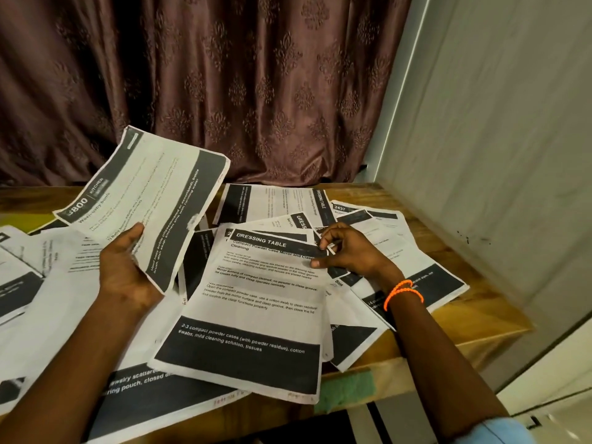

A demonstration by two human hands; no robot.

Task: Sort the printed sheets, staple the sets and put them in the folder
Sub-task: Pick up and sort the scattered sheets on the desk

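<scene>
- While your left hand (pixel 123 270) grips the raised kitchen sheet (pixel 144 200) at its lower edge, read its header and keep it off the spread.
- With your right hand (pixel 346 251) pinching the right edge of the "Dressing Table" sheet (pixel 256 302), lift only that one page; match headers before stacking.
- Count: one sheet held aloft, at least ten loose printed sheets (pixel 400 251) overlapping across the worktop (pixel 455 318); the exact number is hidden. No stapler or folder shows.
</scene>
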